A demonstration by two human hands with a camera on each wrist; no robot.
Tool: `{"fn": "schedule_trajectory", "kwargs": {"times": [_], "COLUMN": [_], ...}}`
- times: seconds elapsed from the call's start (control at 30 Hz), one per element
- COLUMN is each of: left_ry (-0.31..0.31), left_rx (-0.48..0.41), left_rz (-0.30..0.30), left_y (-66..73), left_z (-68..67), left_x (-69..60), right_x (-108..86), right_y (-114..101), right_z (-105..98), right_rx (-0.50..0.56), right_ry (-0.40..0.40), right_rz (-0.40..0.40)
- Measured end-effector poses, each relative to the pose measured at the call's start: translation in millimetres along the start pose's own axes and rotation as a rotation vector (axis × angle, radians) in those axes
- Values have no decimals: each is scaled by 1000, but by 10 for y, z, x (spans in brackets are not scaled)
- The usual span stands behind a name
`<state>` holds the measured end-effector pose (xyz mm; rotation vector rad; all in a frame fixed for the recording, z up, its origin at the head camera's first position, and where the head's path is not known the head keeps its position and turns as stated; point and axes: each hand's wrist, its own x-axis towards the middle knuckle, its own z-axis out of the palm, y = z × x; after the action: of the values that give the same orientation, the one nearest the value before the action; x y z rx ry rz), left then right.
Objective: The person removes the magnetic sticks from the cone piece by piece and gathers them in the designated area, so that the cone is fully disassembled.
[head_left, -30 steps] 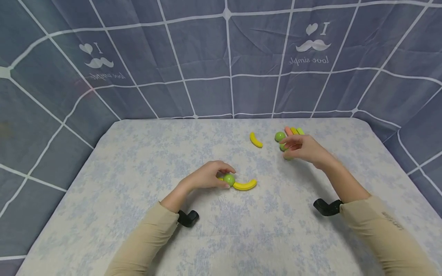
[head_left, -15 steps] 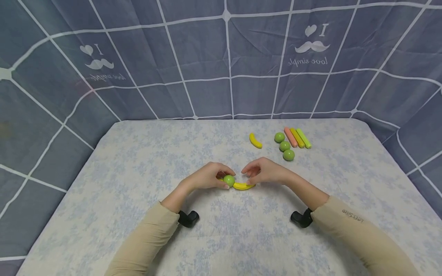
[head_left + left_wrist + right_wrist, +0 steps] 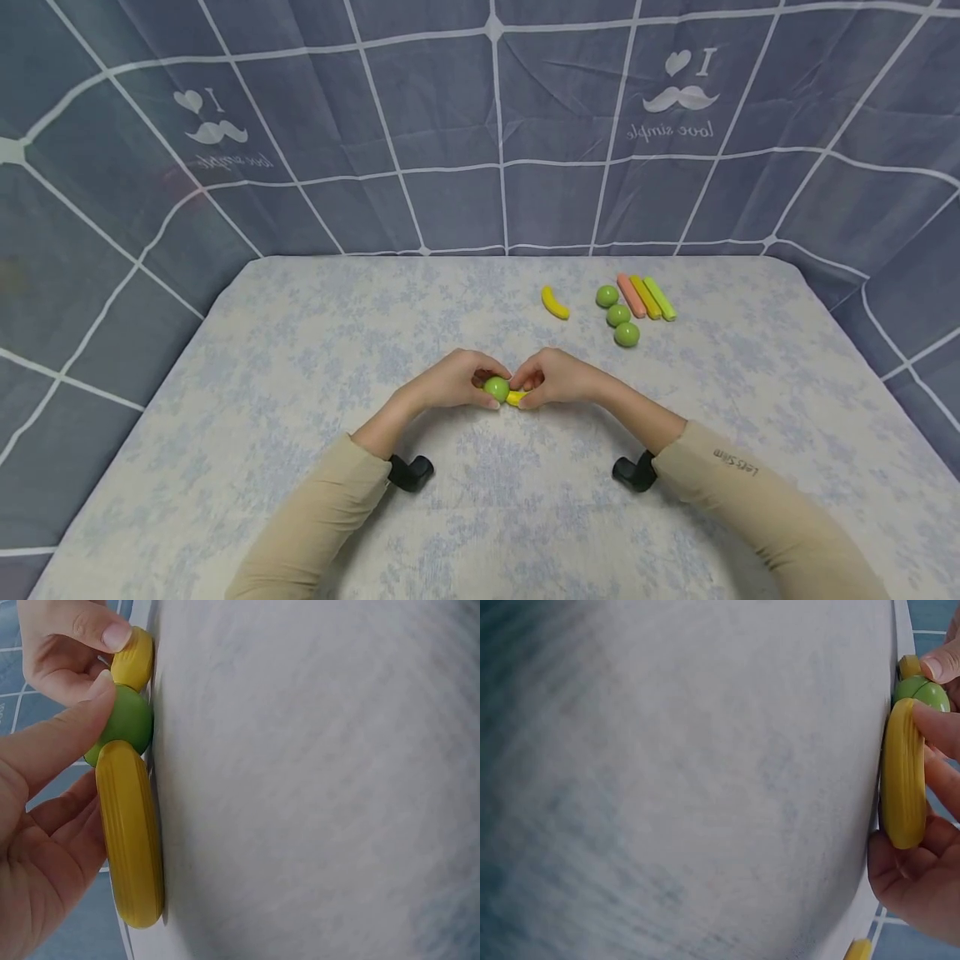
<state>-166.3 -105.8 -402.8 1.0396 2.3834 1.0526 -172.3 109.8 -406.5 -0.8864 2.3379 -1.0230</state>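
Observation:
At mid-table in the head view, my left hand (image 3: 452, 381) grips a small green ball (image 3: 496, 388) between thumb and fingers. My right hand (image 3: 564, 380) pinches a yellow toy banana (image 3: 904, 776) whose inner end meets the ball's right side. A second toy banana (image 3: 129, 840) touches the ball's other side, under my left hand; the head view mostly hides it. Together they form a row on the cloth. In the left wrist view, my left thumb lies on the ball (image 3: 129, 720), and the right hand's thumb is on the far banana (image 3: 135, 664).
Further back lies a third toy banana (image 3: 555, 302). To its right, several green balls (image 3: 618, 316) stand in a slanting line beside a pink stick (image 3: 632, 297), a yellow stick (image 3: 646, 298) and a lime stick (image 3: 660, 299). A grid-patterned curtain (image 3: 450, 208) borders the tablecloth (image 3: 337, 317).
My right hand has left the green balls at the back right and come down leftward to the banana, taking hold of it. My left hand has stayed on its ball.

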Motion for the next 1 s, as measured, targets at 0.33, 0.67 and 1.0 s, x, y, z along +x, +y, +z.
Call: {"fn": "schedule_trajectory", "kwargs": {"times": [0.33,0.67,1.0], "left_ry": [17,2,8], "left_rx": [-21,-27,-36], "left_rz": [-15,-8,-19], "left_y": [3,-33,-36], "left_z": [4,11,16], "left_x": [-1,7,2], "right_x": [6,-4,-25], "right_y": [25,36,49], "right_z": [1,2,-12], "right_rx": [-41,-46,-24], "right_ry": [-55,-51,-78], "right_rz": [-105,-134,-149]}}
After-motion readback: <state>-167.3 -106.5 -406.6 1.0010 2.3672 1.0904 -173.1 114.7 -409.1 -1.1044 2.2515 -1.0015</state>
